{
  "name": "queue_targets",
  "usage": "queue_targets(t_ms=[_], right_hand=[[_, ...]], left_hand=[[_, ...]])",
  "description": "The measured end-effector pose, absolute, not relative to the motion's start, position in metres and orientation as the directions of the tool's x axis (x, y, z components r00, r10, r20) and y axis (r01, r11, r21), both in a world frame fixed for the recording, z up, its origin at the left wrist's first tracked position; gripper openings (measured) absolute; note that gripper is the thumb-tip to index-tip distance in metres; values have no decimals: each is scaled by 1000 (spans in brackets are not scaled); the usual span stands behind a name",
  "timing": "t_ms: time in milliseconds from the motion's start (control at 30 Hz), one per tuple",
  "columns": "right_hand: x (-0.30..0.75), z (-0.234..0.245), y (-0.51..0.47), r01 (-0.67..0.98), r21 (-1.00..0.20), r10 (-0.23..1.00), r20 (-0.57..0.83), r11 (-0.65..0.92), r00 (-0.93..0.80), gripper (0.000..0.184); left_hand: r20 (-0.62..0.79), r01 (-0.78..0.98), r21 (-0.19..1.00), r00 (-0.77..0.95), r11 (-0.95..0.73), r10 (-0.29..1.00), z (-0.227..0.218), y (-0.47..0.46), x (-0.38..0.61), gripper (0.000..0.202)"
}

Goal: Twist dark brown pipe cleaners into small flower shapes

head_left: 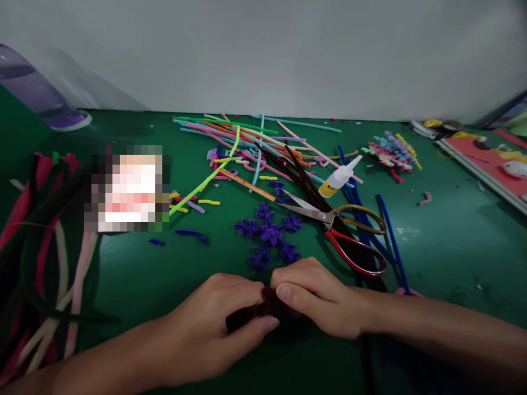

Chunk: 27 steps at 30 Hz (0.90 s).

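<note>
My left hand [233, 315] and my right hand [317, 296] meet at the near middle of the table. Both have curled fingers closed on a dark brown piece [269, 296] between them. Its kind is unclear, as the fingers and shadow hide most of it. Just beyond my hands lies a purple snowflake [272, 234] made of fuzzy pipe cleaner. To its right, scissors [325, 218] with one red and one yellowish handle lie across dark brown pipe cleaners [302, 170]. A white glue bottle [335, 181] with a yellow label lies behind the scissors.
Many coloured pipe cleaners [247, 137] lie along the back by the wall. Thick bundles [24, 236] fill the left side, below a purple-tinted bottle [37, 90]. Blue pipe cleaners [389, 236], a multicoloured fuzzy cluster [391, 153] and a red board [489, 159] are on the right.
</note>
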State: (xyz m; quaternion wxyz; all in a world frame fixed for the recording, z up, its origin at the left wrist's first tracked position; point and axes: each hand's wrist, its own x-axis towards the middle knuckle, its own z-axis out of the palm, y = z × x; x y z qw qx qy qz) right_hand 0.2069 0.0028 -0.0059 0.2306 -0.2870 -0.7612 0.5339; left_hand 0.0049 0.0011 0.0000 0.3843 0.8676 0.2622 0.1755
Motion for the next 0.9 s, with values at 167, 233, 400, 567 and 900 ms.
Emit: queue_targets(t_ms=[167,233,400,567,900], right_hand=[[208,-6,3,166,-958,688,44,236,-725,34],[208,-6,3,161,-956,685,52,243,-727,33],[206,-7,2,175,-941,691,80,290,-719,27],[205,-4,3,225,-926,693,52,304,-719,29],[206,-7,4,206,-929,654,48,306,-755,27]], left_hand=[[109,316,761,798,-566,593,1,1,5,13],[102,319,765,798,-559,595,2,1,6,14],[103,326,769,786,-549,610,2,0,6,19],[65,322,800,793,-507,605,5,2,6,15],[-12,315,868,786,-384,618,1,1,2,26]])
